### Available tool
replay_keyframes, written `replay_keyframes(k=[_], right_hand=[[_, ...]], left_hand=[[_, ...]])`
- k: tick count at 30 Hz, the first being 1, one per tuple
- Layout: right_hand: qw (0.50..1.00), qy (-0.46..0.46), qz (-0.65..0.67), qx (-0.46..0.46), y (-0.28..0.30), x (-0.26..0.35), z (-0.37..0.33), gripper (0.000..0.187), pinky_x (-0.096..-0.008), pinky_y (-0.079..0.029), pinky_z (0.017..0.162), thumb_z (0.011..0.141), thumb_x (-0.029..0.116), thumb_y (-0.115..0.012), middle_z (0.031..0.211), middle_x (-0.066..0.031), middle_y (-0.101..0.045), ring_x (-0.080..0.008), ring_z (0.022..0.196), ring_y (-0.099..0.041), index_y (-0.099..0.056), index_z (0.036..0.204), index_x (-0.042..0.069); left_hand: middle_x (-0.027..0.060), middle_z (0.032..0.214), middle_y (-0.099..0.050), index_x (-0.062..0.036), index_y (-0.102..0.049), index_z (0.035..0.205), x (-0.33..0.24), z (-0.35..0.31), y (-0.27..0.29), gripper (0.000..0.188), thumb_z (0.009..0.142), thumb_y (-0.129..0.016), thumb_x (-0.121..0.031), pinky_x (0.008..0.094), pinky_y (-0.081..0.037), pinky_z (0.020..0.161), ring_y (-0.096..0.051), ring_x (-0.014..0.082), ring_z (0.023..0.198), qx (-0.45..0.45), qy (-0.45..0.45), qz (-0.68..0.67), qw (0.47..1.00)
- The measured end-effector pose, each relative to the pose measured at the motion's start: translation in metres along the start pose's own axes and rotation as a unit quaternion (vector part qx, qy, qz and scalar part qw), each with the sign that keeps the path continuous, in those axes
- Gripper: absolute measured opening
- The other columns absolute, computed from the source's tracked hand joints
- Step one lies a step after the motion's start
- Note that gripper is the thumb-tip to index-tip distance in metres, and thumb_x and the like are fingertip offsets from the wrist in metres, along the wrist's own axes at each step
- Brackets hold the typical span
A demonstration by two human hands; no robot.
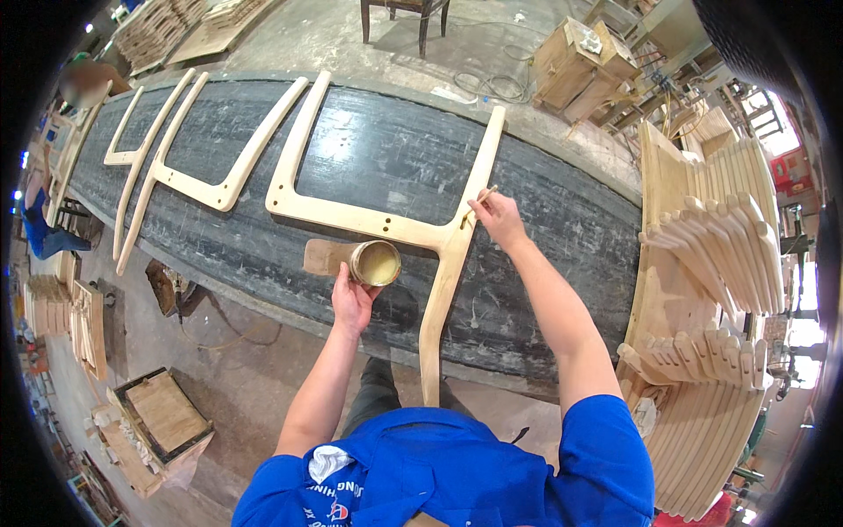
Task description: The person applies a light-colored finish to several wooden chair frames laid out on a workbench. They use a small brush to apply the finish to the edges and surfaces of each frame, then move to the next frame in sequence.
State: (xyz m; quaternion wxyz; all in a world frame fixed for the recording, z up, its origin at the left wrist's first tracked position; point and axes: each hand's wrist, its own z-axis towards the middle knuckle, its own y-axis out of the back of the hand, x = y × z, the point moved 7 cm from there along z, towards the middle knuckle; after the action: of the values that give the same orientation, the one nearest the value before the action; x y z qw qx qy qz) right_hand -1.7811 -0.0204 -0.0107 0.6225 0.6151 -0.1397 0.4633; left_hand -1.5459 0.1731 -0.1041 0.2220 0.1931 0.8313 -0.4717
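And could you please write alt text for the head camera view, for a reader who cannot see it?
A person's right hand holds a thin stick over a pale wooden frame on a dark table, while the left hand holds an open can, yellowish inside. More frames lie to the left, and stacks of wooden parts are on the right.

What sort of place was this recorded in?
Probably a woodworking or furniture workshop: pale wooden frames lie along a long dark table, and many similarly shaped wooden parts are piled at the right.
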Motion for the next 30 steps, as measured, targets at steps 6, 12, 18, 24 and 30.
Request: replay_keyframes(k=[6,12,18,24,30], right_hand=[[0.969,0.135,-0.119,0.168,0.000,0.018,0.012,0.006,-0.0395,-0.049,0.065,0.078,0.012,-0.062,0.072,-0.0111,-0.058,-0.0300,0.073,-0.060,-0.059,0.078,0.007],[0.934,0.183,-0.136,0.275,0.018,0.043,0.002,0.006,-0.0380,-0.049,0.066,0.077,0.006,-0.059,0.078,-0.0109,-0.058,-0.0307,0.078,-0.060,-0.061,0.082,0.008],[0.991,0.102,-0.031,0.076,0.136,0.091,-0.043,0.007,-0.0336,-0.049,0.071,0.084,0.009,-0.059,0.088,-0.0090,-0.062,-0.0262,0.081,-0.061,-0.060,0.085,0.002],[0.979,0.003,0.093,-0.182,0.371,0.192,-0.174,0.018,-0.0288,-0.044,0.080,0.091,0.010,-0.046,0.094,-0.0028,-0.063,-0.0145,0.087,-0.056,-0.061,0.097,0.002],[0.836,-0.029,-0.270,-0.476,0.677,0.199,-0.433,0.028,-0.0289,-0.047,0.075,0.090,0.021,-0.056,0.100,-0.0076,-0.066,-0.0134,0.086,-0.059,-0.063,0.109,0.003]], left_hand=[[0.0066,0.119,-0.056,-0.0101,-0.048,0.122,-0.006,0.001,0.001,0.041,0.098,-0.035,-0.041,0.0421,-0.046,0.088,-0.056,0.0213,0.107,-0.001,0.002,0.011,1.000],[0.0079,0.121,-0.055,-0.0089,-0.047,0.123,-0.023,0.004,0.009,0.044,0.098,-0.033,-0.042,0.0439,-0.045,0.089,-0.054,0.0240,0.109,-0.005,-0.001,0.032,0.999],[0.0097,0.128,-0.049,-0.0088,-0.042,0.129,-0.024,-0.013,-0.019,0.047,0.097,-0.033,-0.042,0.0476,-0.046,0.091,-0.051,0.0285,0.114,0.054,-0.018,0.035,0.998],[0.0072,0.122,-0.054,-0.0120,-0.044,0.128,0.013,-0.065,-0.073,0.044,0.096,-0.035,-0.041,0.0418,-0.052,0.080,-0.058,0.0228,0.105,0.073,-0.041,0.080,0.993],[0.0053,0.114,-0.059,-0.0111,-0.050,0.123,0.075,-0.108,-0.092,0.036,0.094,-0.041,-0.029,0.0349,-0.051,0.079,-0.059,0.0218,0.101,0.050,-0.027,0.004,0.998]])
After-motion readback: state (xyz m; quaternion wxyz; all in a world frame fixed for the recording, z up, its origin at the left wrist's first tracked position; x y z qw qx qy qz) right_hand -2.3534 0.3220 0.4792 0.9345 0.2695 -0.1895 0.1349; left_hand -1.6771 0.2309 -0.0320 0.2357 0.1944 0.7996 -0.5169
